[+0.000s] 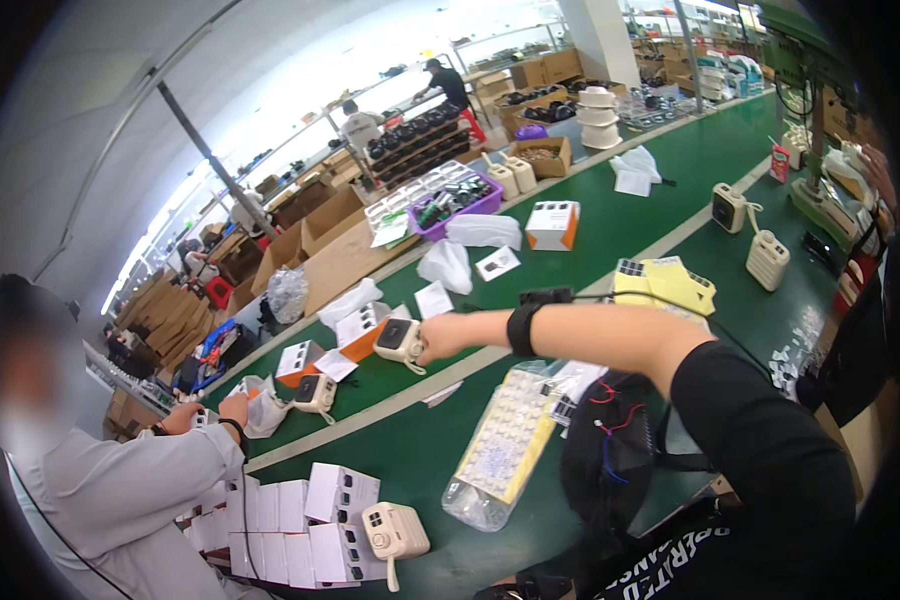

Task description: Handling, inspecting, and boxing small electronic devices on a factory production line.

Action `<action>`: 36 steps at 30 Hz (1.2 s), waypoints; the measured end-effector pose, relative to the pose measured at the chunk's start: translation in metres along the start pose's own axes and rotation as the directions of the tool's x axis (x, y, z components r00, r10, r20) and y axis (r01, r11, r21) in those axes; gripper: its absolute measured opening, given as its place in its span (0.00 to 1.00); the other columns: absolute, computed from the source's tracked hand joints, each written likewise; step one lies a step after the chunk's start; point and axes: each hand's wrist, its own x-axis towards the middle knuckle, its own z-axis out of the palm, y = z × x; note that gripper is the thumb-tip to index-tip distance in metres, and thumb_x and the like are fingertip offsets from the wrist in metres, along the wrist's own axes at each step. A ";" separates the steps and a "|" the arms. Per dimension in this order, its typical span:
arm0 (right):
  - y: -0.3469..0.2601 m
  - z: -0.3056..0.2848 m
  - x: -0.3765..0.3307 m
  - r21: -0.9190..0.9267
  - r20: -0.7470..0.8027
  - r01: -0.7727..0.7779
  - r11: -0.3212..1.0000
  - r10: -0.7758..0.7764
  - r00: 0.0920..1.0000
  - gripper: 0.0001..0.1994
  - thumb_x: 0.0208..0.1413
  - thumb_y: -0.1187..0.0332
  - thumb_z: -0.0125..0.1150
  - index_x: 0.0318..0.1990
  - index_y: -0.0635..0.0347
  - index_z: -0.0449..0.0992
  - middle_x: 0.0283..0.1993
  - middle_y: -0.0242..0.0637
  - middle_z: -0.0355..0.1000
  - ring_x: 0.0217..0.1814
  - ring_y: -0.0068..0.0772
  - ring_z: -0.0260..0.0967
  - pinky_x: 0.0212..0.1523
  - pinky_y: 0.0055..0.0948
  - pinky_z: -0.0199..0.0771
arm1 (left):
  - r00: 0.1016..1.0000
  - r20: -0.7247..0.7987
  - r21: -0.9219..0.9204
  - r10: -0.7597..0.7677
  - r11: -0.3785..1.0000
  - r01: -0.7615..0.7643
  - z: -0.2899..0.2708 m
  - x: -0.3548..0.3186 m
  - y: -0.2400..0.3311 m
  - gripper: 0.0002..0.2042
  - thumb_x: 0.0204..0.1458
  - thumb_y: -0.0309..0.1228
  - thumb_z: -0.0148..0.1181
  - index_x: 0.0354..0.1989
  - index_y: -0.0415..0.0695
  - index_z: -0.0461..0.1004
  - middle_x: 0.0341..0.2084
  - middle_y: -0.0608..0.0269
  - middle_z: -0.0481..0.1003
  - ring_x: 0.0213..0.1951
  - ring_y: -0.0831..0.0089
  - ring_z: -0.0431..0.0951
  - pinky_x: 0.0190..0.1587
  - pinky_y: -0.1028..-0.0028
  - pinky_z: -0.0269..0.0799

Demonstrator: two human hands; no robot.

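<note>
My right hand [444, 338] reaches across the green table, its fingers closed on the side of a small cream device [398, 338] with a dark square face and a short loop strap. The device's kind cannot be made out. Behind it stand a white-and-orange box [363, 328] and a white paper sheet [433, 299]. A similar cream device [314, 394] stands to the left, close to a co-worker's hands [232, 410], which hold a white bag. Of my left arm, only a dark band [530, 588] seems to show at the lower edge; the hand itself is out of sight.
White boxes [342, 495] stand in rows at the near left, beside another cream device [397, 530]. A bagged tray of pale parts [505, 440] and a black bag [610, 450] lie under my arm. Farther back is a purple basket [457, 208]. A green machine [820, 205] stands right.
</note>
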 end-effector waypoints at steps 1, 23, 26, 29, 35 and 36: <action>0.035 0.030 0.026 -0.064 -0.109 0.030 0.997 -0.037 0.993 0.20 0.43 0.52 0.60 0.26 0.64 0.76 0.28 0.48 0.73 0.31 0.47 0.72 0.34 0.36 0.71 | 1.000 -0.001 -0.010 0.030 0.999 -0.030 -0.010 -0.023 -0.023 0.23 0.51 0.39 0.52 0.51 0.37 0.65 0.40 0.47 0.69 0.39 0.55 0.71 0.40 0.63 0.69; 0.001 -0.056 -0.131 0.515 -0.466 0.159 0.842 0.119 0.877 0.13 0.44 0.65 0.53 0.16 0.66 0.71 0.13 0.32 0.64 0.18 0.18 0.60 0.21 0.24 0.60 | 0.979 0.192 0.134 0.074 0.986 -0.101 -0.063 -0.085 0.000 0.24 0.52 0.38 0.50 0.55 0.36 0.60 0.44 0.46 0.67 0.43 0.55 0.70 0.44 0.63 0.68; -0.034 -0.077 -0.215 0.510 -0.479 0.203 0.836 0.080 0.874 0.12 0.46 0.68 0.52 0.16 0.66 0.69 0.14 0.30 0.64 0.19 0.16 0.59 0.21 0.21 0.59 | 0.967 0.203 0.061 0.152 0.984 -0.168 -0.060 -0.073 -0.006 0.25 0.52 0.38 0.50 0.55 0.36 0.59 0.44 0.45 0.66 0.44 0.55 0.70 0.44 0.63 0.68; -0.054 -0.091 -0.283 0.579 -0.554 0.286 0.764 0.111 0.825 0.11 0.47 0.71 0.50 0.17 0.65 0.68 0.15 0.29 0.63 0.18 0.15 0.57 0.20 0.19 0.56 | 0.943 0.220 -0.034 0.249 0.968 -0.248 -0.054 -0.042 -0.012 0.25 0.52 0.38 0.50 0.56 0.36 0.59 0.45 0.45 0.66 0.44 0.55 0.70 0.45 0.63 0.67; -0.067 -0.089 -0.376 0.616 -0.734 0.539 0.574 0.171 0.657 0.12 0.45 0.73 0.46 0.13 0.65 0.62 0.17 0.34 0.61 0.18 0.19 0.56 0.20 0.17 0.54 | 0.839 0.231 -0.271 0.492 0.861 -0.430 -0.034 0.010 -0.040 0.25 0.53 0.38 0.49 0.56 0.36 0.57 0.46 0.45 0.66 0.45 0.55 0.69 0.46 0.63 0.67; -0.058 -0.088 -0.374 0.630 -0.731 0.550 0.549 0.180 0.658 0.13 0.44 0.71 0.46 0.12 0.63 0.60 0.16 0.35 0.60 0.17 0.20 0.55 0.20 0.18 0.54 | 0.850 0.188 -0.290 0.492 0.855 -0.430 -0.025 0.018 -0.045 0.25 0.53 0.38 0.49 0.57 0.36 0.57 0.46 0.45 0.65 0.45 0.56 0.69 0.46 0.63 0.67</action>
